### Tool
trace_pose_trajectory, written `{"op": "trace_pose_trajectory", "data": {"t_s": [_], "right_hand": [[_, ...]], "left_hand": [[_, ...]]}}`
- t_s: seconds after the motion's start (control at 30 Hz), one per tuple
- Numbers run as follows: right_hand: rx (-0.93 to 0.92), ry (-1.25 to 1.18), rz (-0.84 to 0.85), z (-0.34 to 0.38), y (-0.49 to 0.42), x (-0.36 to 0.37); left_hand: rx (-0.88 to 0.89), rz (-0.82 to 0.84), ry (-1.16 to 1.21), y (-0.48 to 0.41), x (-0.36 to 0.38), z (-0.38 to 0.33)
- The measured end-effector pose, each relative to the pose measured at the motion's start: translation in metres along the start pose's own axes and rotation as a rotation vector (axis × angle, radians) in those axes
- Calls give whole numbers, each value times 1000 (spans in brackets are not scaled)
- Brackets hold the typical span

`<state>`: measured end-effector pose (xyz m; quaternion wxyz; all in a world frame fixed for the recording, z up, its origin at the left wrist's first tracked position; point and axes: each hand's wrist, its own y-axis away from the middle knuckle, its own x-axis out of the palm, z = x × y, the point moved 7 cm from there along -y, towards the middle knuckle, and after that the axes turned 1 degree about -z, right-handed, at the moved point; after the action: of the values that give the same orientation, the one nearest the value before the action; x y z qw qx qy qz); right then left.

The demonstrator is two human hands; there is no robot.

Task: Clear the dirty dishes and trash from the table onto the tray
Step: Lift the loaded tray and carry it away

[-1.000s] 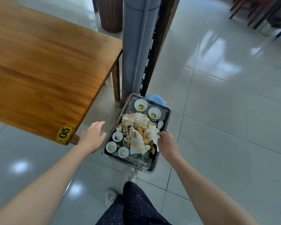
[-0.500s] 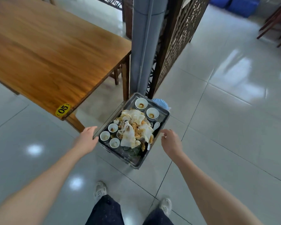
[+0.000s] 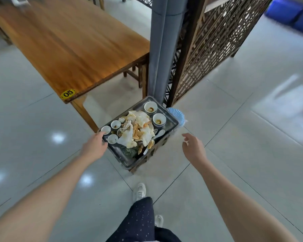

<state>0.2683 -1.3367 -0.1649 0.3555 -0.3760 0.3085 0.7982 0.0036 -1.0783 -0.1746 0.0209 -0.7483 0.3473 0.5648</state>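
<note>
Head view: tray [image 3: 124, 160] sitting on low stand [image 3: 153, 151] beside table [image 3: 73, 42], carrying cups [image 3: 115, 124] and napkins [image 3: 140, 130]. Left hand [image 3: 94, 148] touching its rim, grip unclear; right hand [image 3: 193, 148] hovering spread, apart. One-handed lifting risks tipping it, cups sliding off.

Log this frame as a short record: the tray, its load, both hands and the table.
tray: rectangular metal tray, low beside the table leg
load: sauce-stained white bowls, small white cups, crumpled white napkins with food scraps, white spoon
left hand: touching the tray's left rim; grip unclear
right hand: open, apart from the tray
table: brown wooden table, yellow oval 05 sticker at its corner
</note>
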Motion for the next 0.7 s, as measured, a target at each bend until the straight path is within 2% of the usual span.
{"op": "trace_pose_trajectory", "data": {"t_s": [0.23, 0.5, 0.7], "right_hand": [[-86, 69, 84, -1, -48, -7], [-195, 40, 129, 26, -131, -28], [-210, 5, 149, 41, -183, -28]], "left_hand": [[-47, -68, 60, -16, 11, -22], [-181, -123, 182, -49, 16, -31], [-245, -164, 250, -61, 11, -38]]}}
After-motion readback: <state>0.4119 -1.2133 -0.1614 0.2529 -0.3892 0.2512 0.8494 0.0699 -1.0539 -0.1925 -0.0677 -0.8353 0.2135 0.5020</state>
